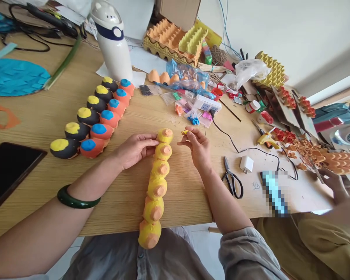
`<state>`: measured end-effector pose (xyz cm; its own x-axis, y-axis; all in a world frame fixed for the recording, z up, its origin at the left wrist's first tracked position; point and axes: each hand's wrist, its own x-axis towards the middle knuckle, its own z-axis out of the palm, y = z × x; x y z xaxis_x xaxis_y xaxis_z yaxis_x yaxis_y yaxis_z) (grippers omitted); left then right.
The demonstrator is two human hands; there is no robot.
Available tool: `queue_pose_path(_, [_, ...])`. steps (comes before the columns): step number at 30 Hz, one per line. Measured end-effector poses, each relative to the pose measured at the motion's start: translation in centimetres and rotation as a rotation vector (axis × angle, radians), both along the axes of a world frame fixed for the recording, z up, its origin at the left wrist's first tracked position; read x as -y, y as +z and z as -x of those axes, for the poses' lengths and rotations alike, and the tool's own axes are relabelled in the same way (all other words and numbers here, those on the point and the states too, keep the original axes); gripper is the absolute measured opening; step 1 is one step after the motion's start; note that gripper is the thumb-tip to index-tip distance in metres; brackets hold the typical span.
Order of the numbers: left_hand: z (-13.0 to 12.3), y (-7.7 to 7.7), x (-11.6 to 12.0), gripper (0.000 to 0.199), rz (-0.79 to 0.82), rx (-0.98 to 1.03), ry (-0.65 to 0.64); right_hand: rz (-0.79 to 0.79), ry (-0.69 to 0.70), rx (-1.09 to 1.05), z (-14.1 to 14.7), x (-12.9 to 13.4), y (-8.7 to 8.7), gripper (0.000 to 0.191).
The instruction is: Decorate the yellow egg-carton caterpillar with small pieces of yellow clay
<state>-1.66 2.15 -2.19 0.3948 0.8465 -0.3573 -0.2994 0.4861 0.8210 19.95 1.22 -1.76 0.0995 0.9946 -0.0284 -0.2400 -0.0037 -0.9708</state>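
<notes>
A strip of egg-carton cups (159,170), coated in yellow clay with bare orange tips, runs from the table over its front edge toward my lap. My left hand (138,149) grips the strip's far end from the left, thumb and fingers at the top cups. Just right of that end, my right hand (198,146) pinches a small bit of yellow clay (184,132), apart from the strip. To the left lie two more strips, a black one with yellow tops (83,116) and an orange one with blue tops (107,118).
Black-handled scissors (232,181) and a white charger (246,164) lie to my right. A power strip (207,104) with its cord, clay packets and egg trays (172,41) are behind. A white bottle (113,50) stands at back left. A co-worker's hand (335,186) is at far right.
</notes>
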Motion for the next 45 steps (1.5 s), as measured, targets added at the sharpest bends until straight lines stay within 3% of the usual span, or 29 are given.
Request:
queue_pose_path(16, [-0.6,-0.6,0.1,0.039,-0.126,-0.11,-0.066,-0.017,0.126,-0.02,0.9,0.8,-0.1,0.036])
queue_pose_path(20, [0.1,-1.1,-0.1,0.043,-0.389,-0.443,-0.105,-0.008,0.142,0.024,1.0,0.9,-0.1,0.034])
queue_pose_path(23, [1.0,-1.2,-0.2,0.032,-0.693,-0.806,-0.044,0.007,0.138,0.086,1.1,1.0,-0.2,0.034])
queue_pose_path(25, [1.2,-0.9,-0.2,0.029,-0.817,-0.933,0.039,-0.001,0.127,0.109,1.2,1.0,-0.4,0.034])
queue_pose_path(27, [1.0,-0.3,0.0,0.028,-0.909,-0.93,0.159,-0.006,0.131,0.113,1.2,1.1,-0.6,0.032])
queue_pose_path(30, [0.3,0.4,0.4,0.026,-1.007,-0.764,0.248,0.006,0.153,0.11,1.2,1.1,-0.8,0.033])
queue_pose_path(33, [-0.4,0.8,0.9,0.022,-1.111,-0.645,0.25,0.016,0.181,0.08,1.4,1.3,-0.7,0.035])
queue_pose_path(45, [-1.0,0.6,1.7,0.006,-1.278,-0.646,0.323,0.026,0.304,0.038,2.2,2.4,0.6,0.032])
